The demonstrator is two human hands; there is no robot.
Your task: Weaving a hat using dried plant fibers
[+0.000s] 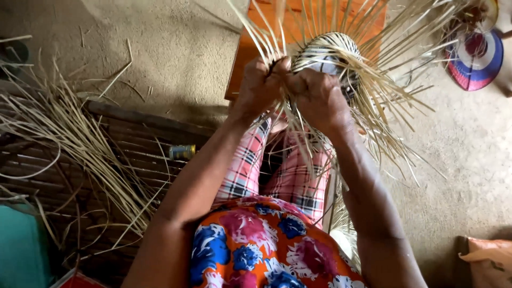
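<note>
The half-woven basket (328, 53) sat over the person's knees, in front of an orange wooden stool (250, 58), with its loose straw strips fanning outward on all sides and reaching past the top edge of the view. Bare sandy floor lay open to the right of the basket and beyond its left side. The left hand (261, 85) was closed tight on a bunch of strips at the basket's left rim. The right hand (320, 96), touching the left, was curled shut around strips just below the woven dome. One loose pile of straw (69, 138) lay well left of the basket on a slatted mat (133, 144), one small yellow-blue spool (182, 152) beside it. One coloured woven fan (477, 58) lay right of the basket.
</note>
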